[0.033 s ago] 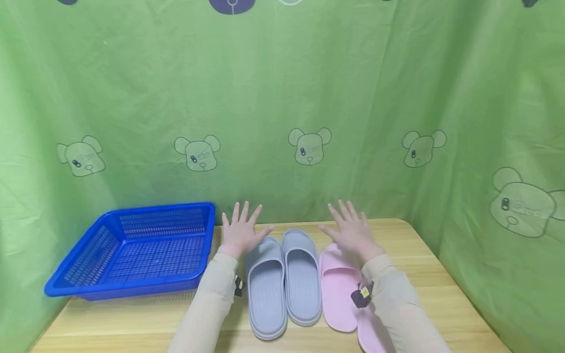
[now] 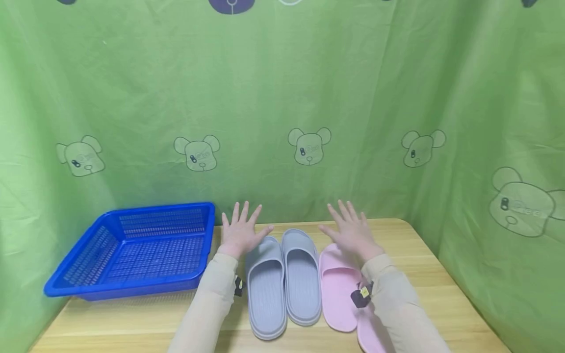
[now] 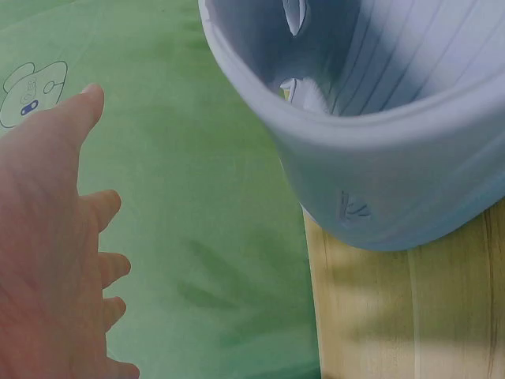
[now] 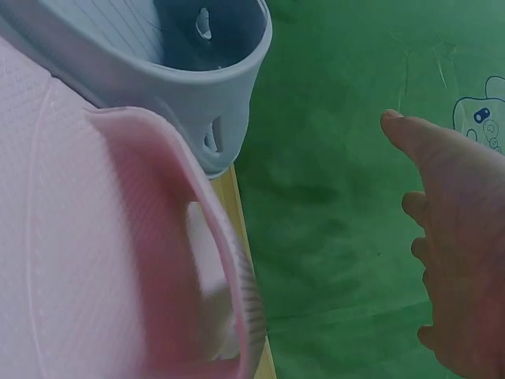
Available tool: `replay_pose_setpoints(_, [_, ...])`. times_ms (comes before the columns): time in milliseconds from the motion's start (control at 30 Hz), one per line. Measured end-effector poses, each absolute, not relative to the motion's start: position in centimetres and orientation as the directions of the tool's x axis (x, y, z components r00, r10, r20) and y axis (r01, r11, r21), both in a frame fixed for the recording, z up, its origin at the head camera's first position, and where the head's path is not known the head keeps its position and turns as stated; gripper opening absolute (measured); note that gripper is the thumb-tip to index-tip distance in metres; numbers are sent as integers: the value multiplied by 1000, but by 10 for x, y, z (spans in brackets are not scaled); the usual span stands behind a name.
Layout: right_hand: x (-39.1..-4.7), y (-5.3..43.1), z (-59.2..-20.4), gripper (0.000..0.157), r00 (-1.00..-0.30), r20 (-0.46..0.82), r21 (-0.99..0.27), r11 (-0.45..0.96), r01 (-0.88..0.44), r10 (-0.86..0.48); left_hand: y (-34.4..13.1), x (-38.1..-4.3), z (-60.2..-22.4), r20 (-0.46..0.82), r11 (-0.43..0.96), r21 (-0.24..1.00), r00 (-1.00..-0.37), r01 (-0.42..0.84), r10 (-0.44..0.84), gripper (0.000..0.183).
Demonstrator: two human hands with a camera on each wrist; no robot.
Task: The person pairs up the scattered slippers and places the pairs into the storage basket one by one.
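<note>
Two grey slippers, the left one (image 2: 267, 299) and the right one (image 2: 303, 284), lie side by side on the wooden table, toes toward the back. My left hand (image 2: 240, 236) is held with fingers spread beside the toe of the left grey slipper, holding nothing. Over on the other side, my right hand (image 2: 353, 234) also has its fingers spread, above the toe of a pink slipper (image 2: 337, 304). A second pink slipper (image 2: 371, 333) is partly hidden under my right forearm. In the left wrist view, the grey slipper (image 3: 355, 166) stands apart from my thumb.
A blue plastic basket (image 2: 203, 274) with perforated walls sits on the left of the table (image 2: 441, 304), its rim reaching past the table's left edge. Green cloth (image 2: 265, 98) printed with bear heads hangs behind the table and along both sides.
</note>
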State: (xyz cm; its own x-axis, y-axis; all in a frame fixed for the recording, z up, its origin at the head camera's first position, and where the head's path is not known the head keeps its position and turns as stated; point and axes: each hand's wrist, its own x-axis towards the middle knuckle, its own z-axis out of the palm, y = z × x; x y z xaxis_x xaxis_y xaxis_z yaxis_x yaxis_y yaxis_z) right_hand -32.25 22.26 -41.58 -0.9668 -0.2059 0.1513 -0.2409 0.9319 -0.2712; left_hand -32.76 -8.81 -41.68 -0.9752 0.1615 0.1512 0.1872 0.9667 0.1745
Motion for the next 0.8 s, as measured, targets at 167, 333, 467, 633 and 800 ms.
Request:
replay_pose_setpoints(167, [-322,223,-418,85,-965,162,-288,926,-246,-206,-90,-329,-417,147,966,181,-976,186,160,79])
replay_pose_setpoints(333, [-322,226,-419,87,-966,156,-290,926,-243,-205,-92,-332,-419,148,968,177,-977,178,153,80])
replay_pose_setpoints(467, [-320,227,-417,86,-964,159,-289,924,-251,-212,-93,-332,-421,160,967,179,-975,180,152,81])
replay_pose_setpoints(633, [-317,225,-418,81,-958,171,-287,919,-270,-229,-95,-329,-422,177,961,209,-973,184,148,81])
replay_pose_setpoints(800, [-313,220,-422,77,-950,201,-287,912,-292,-240,-98,-321,-423,202,947,248,-967,207,158,80])
